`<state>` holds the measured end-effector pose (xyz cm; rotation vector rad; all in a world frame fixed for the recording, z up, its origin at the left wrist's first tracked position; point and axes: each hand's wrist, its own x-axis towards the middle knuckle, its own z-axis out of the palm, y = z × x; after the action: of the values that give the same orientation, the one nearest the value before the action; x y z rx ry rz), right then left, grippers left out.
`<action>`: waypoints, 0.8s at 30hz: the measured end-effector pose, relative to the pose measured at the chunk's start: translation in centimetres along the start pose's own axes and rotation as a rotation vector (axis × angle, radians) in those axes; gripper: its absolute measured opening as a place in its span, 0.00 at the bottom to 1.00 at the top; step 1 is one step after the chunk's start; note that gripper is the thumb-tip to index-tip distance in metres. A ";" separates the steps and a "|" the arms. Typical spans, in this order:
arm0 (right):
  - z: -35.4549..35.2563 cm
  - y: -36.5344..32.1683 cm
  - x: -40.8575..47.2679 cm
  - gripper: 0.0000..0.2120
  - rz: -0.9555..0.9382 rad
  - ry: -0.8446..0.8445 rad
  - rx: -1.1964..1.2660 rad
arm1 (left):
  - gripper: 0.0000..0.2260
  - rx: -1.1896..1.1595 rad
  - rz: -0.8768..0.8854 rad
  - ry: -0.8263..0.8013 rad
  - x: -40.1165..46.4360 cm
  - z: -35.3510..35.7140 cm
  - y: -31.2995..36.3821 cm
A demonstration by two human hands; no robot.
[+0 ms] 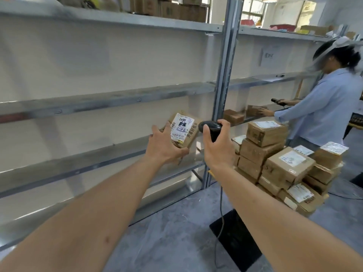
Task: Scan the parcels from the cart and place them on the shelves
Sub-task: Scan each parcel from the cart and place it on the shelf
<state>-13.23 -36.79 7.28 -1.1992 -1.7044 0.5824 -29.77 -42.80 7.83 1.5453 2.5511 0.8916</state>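
My left hand grips a small cardboard parcel with a white printed label facing me, held up in front of the grey metal shelves. My right hand grips a black handheld scanner, whose head sits right beside the parcel's label. The scanner's cable hangs down toward the floor. To the right, a pile of several labelled cardboard parcels is stacked on the cart, which itself is hidden under them.
Another person in a light blue shirt stands at the right, holding a scanner and touching a box on a shelf. A black mat lies on the grey floor below my arms. A steel upright divides the shelf bays. Boxes sit on the top shelf.
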 end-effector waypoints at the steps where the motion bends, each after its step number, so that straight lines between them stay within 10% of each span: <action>1: 1.5 -0.9 -0.3 0.21 -0.007 -0.017 0.001 | 0.54 0.011 -0.024 -0.001 -0.1 -0.8 -1.6; 24: 37.3 -20.8 -15.9 0.21 -0.136 -0.508 0.067 | 0.43 0.017 -0.593 0.132 -6.2 -16.3 -42.7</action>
<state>-54.53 -54.87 0.39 -0.9249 -2.1497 0.9072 -66.01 -69.98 -0.86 0.6615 2.8501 0.9017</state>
